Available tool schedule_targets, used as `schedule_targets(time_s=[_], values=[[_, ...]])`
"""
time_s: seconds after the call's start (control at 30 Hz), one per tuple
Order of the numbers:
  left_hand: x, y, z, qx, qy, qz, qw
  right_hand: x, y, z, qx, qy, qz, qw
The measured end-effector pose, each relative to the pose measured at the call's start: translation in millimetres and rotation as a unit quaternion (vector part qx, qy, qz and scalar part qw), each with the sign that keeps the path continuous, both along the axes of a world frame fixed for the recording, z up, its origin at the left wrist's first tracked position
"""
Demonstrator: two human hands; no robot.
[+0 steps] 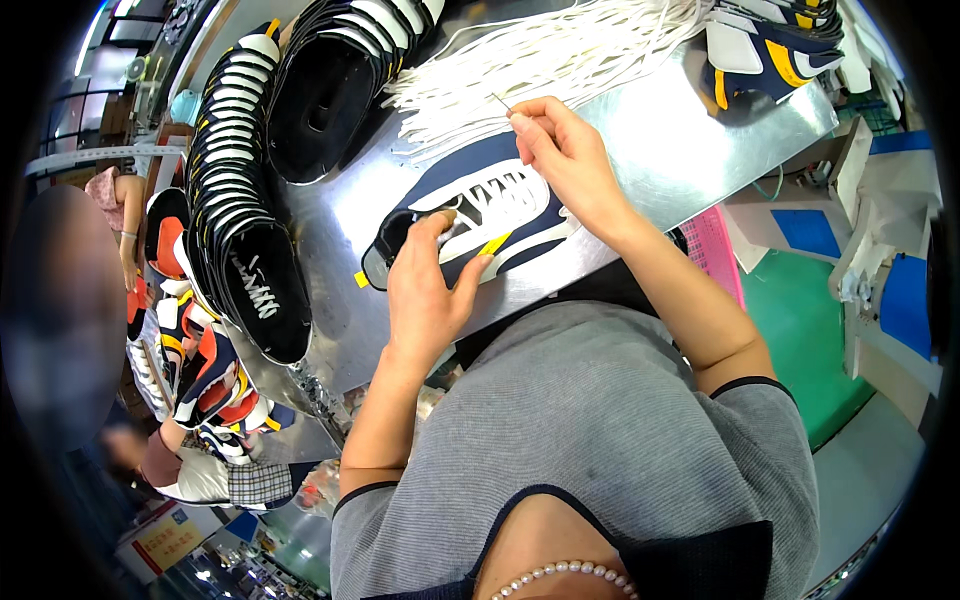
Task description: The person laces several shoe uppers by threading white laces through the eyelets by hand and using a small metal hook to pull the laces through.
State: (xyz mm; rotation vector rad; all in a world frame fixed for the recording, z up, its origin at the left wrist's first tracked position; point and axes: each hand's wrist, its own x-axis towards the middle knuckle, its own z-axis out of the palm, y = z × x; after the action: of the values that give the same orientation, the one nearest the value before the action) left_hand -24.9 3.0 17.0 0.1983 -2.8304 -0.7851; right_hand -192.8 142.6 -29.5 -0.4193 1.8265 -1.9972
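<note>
A white-laced navy shoe upper lies toe rightward on the metal table, a thin tool held nearby.

On the table: laces behind the shoe — stacked uppers to its left.

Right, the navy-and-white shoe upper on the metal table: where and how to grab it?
I'd pinch the heel end of the collar on the shoe upper, coming from the person's left, one side of the grip inside, one outside. The opening lies at that end, giving an edge to pinch, and the white lacing sits further right, clear of it.
</note>
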Motion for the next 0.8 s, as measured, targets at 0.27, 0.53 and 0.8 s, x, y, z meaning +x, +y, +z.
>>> schedule_targets(time_s=[0.27,0.53,0.8], values=[[46,0,-23,-0.100,0.247,0.033,0.963,28,15,-4,-0.004,0.028,-0.053,0.998],[92,37,-48,0.640,0.131,0.276,0.705,32,9,-5,0.035,0.021,0.034,0.999],[78,-7,33,0.645,0.255,0.171,0.700,44,-15,30,-0.076,-0.190,0.181,0.962]])
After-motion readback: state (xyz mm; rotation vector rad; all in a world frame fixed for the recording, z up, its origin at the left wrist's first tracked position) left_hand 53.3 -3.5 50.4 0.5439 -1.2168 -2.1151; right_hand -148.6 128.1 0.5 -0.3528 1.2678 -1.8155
